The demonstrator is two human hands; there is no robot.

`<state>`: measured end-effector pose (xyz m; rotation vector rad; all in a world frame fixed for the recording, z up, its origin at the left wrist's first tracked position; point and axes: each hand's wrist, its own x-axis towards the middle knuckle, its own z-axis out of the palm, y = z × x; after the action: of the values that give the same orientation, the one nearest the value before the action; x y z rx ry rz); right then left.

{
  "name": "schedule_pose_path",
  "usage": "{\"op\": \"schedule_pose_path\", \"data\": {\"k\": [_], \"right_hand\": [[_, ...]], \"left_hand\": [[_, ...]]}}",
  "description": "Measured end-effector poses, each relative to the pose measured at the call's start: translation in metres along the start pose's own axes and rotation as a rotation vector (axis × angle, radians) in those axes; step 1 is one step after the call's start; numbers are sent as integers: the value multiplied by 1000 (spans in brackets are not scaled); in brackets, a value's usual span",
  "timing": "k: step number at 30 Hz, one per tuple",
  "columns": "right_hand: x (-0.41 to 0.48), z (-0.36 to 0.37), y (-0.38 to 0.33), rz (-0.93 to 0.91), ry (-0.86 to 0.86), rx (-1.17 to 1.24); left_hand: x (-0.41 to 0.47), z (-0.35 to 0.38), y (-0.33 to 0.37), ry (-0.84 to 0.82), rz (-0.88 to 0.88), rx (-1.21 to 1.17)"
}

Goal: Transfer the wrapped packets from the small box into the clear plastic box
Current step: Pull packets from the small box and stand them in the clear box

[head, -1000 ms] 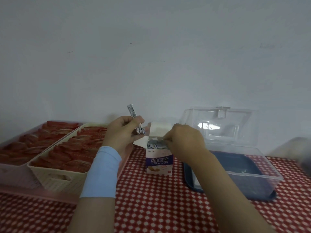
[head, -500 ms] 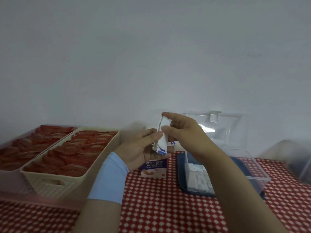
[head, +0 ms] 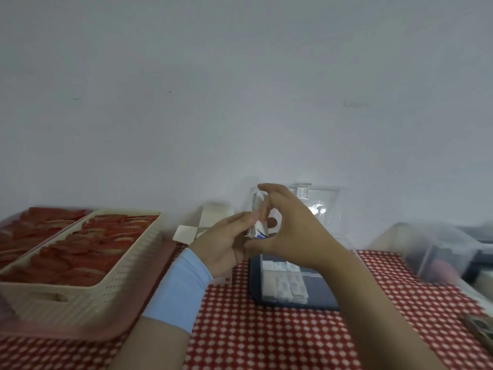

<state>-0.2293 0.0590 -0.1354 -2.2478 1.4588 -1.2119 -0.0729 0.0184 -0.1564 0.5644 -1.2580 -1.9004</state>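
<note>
Holding the stack of wrapped packets (head: 256, 218) takes both hands: the left hand (head: 226, 243) grips one side, and the right hand (head: 292, 231) spans it end to end between forefinger and thumb. The stack is raised off the surface (head: 240, 329), between the small box (head: 213, 217) and the clear plastic box (head: 329, 206). The packets are judged light, thin and slippery. Grip across the flat faces to prevent fanning.

No readable lettering right now: the held packets (head: 257, 226) show just a blurred blue patch, and the faint wall mark (head: 356, 104) is illegible.
</note>
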Motion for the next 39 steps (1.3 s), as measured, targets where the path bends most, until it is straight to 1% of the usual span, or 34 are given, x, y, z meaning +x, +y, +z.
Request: {"op": "schedule_pose_path", "data": {"k": [3, 6, 9, 11, 12, 14, 16, 17, 18, 24, 27, 29, 31, 33, 34, 36, 39], "right_hand": [[-6, -5, 1, -7, 10, 0], [-11, -9, -1, 26, -8, 33], [-15, -13, -2, 31, -6, 9], [-18, -21, -4, 71, -53, 17], [-19, -25, -4, 116, -91, 67], [-23, -36, -3, 239, -126, 293], [-22, -45, 5, 368, -59, 505], [-21, -49, 9, 422, -33, 554], [-21, -51, 13, 458, -43, 572], [-20, -59, 26, 465, -296, 702], [-18, -65, 28, 444, -343, 671], [-17, -69, 28, 427, -326, 585], [-16, -71, 28, 423, -251, 475], [-14, -72, 28, 442, -145, 400], [-13, -73, 28, 454, -112, 391], [-13, -75, 29, 472, -103, 414], [-13, -80, 32, 492, -146, 387]], "left_hand": [[-1, 6, -4, -25, 5, 8], [-3, 14, -6, -44, -2, -9], [-3, 21, -9, -67, 4, -11], [-3, 25, -10, -79, 8, -3], [-2, 25, -11, -89, 13, 5], [-2, 26, -13, -118, 35, 21], [-2, 28, -14, -105, 21, -2], [-2, 28, -15, -98, 4, -11], [-2, 28, -17, -99, -10, -2], [-2, 31, -20, -135, -47, 87], [-4, 32, -19, -134, -66, 130], [-4, 35, -16, -100, -81, 213], [-2, 41, -13, 4, -48, 407], [1, 47, -11, 162, 72, 636], [3, 50, -10, 228, 136, 712], [7, 55, -10, 288, 204, 789], [17, 58, -16, 313, 216, 917]]}}
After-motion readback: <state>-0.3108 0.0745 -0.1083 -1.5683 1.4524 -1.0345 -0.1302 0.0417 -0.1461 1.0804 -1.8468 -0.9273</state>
